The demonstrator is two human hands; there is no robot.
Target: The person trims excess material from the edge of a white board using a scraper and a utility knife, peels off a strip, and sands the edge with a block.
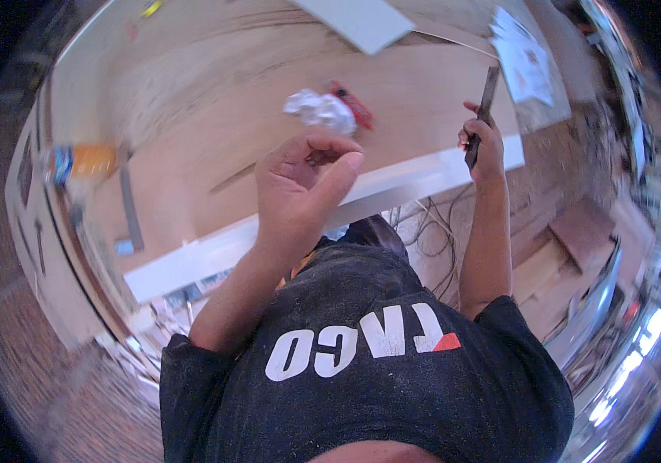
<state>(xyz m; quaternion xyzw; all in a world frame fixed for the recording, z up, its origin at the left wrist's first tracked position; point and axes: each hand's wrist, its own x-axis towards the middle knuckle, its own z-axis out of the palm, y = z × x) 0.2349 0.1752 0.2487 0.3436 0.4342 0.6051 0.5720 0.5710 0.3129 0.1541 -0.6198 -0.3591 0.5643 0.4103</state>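
Note:
My left hand is raised above the near part of a brown wooden panel, its fingers curled in and the thumb bent toward them. Whatever may lie between those fingertips cannot be made out. Farther to the right, my right hand is closed around a dark, narrow, flat bar that looks like a file, its long end pointing away from me. Just beyond my left hand lie a crumpled white wad and a red object of unclear kind. Along the panel's near edge runs a white strip.
An orange bottle with a blue label lies at the left, near a grey metal bar. White sheets lie at the far right, a white board at the back. Dark cables and brown board pieces are lower right.

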